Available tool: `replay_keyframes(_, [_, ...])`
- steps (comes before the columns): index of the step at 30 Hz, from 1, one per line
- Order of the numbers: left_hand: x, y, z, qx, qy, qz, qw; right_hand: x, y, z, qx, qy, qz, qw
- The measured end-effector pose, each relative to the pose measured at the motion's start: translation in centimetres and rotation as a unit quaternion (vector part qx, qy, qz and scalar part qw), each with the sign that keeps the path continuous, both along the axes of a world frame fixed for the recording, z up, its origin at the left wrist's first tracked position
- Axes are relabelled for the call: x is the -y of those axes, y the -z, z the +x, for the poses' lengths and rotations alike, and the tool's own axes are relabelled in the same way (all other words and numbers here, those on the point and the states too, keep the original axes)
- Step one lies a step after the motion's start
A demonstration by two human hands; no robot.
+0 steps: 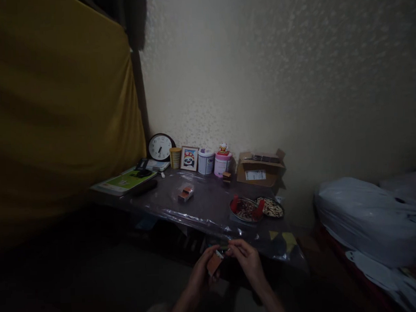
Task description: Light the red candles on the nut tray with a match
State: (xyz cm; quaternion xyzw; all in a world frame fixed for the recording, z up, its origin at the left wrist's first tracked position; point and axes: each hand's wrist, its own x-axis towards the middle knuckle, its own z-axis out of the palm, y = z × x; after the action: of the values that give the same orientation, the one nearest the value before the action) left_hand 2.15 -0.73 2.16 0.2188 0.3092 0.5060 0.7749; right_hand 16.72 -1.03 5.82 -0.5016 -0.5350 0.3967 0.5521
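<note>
Low in front of the table, my left hand (201, 271) is closed around a small orange-brown box (215, 263). The box is tilted, and a pale edge shows at its upper end. My right hand (246, 259) is beside that end with thumb and fingertips pinched together. Something small and dark greenish seems to be at its fingertips, too dim to name. On the table lies another orange-brown box (186, 193), with a clear plastic wrap about it.
A plastic-covered table (209, 206) holds a clock (160, 147), a yellow cup (175, 157), a framed panda picture (189, 158), a white tin (206, 162), a pink tin (223, 164), a cardboard box (259, 168) and a bowl (244, 210). White bags (367, 218) lie at right.
</note>
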Motion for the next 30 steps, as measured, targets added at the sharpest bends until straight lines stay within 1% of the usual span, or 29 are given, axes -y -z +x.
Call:
replay_keyframes(3, [0.0, 0.0, 0.1, -0.016, -0.013, -0.013, 1.000, -0.1, 0.2, -0.1, -0.013, 0.001, -0.009, 1.000])
replay_keyframes(8, [-0.3, 0.7, 0.1, -0.039, -0.022, -0.028, 0.999, -0.1, -0.1, -0.1, -0.068, -0.014, -0.038, 0.997])
replay_keyframes(12, [-0.3, 0.9, 0.0, -0.048, -0.024, -0.007, 0.999, -0.1, 0.0, -0.1, -0.086, -0.018, -0.059, 0.994])
replay_keyframes(17, [-0.1, 0.7, -0.1, -0.049, -0.031, 0.029, 0.998, -0.2, 0.3, -0.2, -0.114, -0.029, -0.055, 0.992])
replay_keyframes(24, [-0.2, 1.1, 0.0, -0.058, -0.023, 0.042, 0.997, 0.0, 0.0, -0.3, -0.095, -0.040, -0.069, 0.992])
replay_keyframes(30, [-0.3, 0.8, 0.0, -0.063, -0.028, 0.051, 0.996, 0.4, -0.5, -0.6, -0.057, -0.031, -0.071, 0.995])
